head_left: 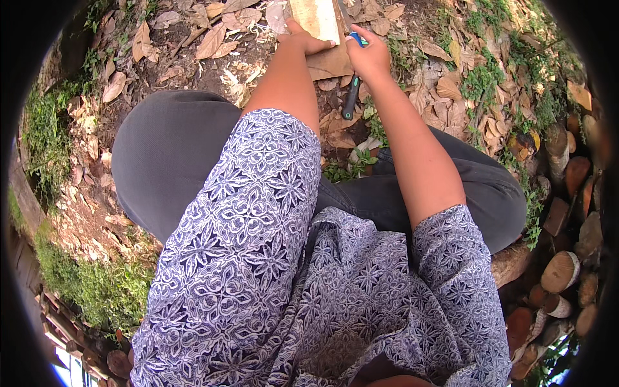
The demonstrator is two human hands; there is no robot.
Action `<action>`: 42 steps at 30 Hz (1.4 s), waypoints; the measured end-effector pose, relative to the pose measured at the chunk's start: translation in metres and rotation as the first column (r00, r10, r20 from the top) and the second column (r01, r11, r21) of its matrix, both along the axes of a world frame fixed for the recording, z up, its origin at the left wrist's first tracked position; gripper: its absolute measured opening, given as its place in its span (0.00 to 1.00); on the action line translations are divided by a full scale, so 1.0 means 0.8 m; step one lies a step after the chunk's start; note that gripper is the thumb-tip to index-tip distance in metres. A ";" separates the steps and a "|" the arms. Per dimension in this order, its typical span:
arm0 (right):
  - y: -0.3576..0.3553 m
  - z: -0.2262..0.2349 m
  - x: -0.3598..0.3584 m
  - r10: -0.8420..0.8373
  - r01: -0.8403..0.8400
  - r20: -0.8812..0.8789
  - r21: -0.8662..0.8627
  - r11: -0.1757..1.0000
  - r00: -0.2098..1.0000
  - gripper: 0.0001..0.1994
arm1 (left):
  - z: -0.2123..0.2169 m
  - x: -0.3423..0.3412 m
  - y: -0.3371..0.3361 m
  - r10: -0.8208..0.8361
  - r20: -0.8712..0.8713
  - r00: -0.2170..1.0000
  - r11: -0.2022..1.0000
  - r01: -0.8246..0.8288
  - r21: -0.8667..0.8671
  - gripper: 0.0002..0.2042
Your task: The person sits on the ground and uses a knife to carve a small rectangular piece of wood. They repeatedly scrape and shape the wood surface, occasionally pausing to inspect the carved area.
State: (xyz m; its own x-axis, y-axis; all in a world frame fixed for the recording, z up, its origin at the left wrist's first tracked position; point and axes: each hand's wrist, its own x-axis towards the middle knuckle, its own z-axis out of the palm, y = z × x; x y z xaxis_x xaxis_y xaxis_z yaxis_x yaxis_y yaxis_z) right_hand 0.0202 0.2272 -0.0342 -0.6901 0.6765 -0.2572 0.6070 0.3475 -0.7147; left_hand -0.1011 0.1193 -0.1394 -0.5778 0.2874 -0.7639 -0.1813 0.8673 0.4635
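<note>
A pale, flat-faced piece of wood [316, 18] lies at the top centre, its far end cut off by the picture's edge. My left hand [302, 40] presses on its near left side, with the thumb stretched across the near end. At the wood's right side, my right hand [371, 58] is closed round a blue and green handle [358, 40]. A narrow greyish strip, perhaps a blade, runs beyond it along the wood. A black and green handle [350, 100] shows below my right hand; whether it belongs to the same tool, I cannot tell.
Under the wood sits a brown board or block [329, 64]. Pale shavings [240, 80] and dry leaves [211, 42] litter the soil. My bent legs [171, 151] flank the work. Cut logs [560, 272] are stacked at the right, and green plants [90, 290] grow at the left.
</note>
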 end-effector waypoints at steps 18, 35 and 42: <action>-0.045 0.054 0.017 0.137 -0.145 0.249 0.012 0.989 0.959 0.19 | -0.006 0.003 -0.001 -0.021 -0.092 0.996 1.000 0.019 -0.017 0.68; 0.028 0.002 -0.070 0.087 -0.066 0.212 -0.102 0.993 0.973 0.20 | 0.006 0.005 -0.001 0.033 -0.035 0.999 0.998 -0.031 0.045 0.73; 0.000 -0.005 0.001 0.014 -0.016 0.125 0.014 1.000 0.992 0.22 | -0.010 0.011 0.001 -0.039 -0.190 0.981 0.999 0.033 -0.035 0.70</action>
State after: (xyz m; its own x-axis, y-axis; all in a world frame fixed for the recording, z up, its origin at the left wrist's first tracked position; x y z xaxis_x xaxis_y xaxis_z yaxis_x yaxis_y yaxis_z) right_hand 0.0213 0.2275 -0.0380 -0.6634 0.6709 -0.3314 0.6855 0.3675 -0.6285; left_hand -0.0923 0.1201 -0.1470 -0.7037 0.2882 -0.6494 -0.0607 0.8863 0.4591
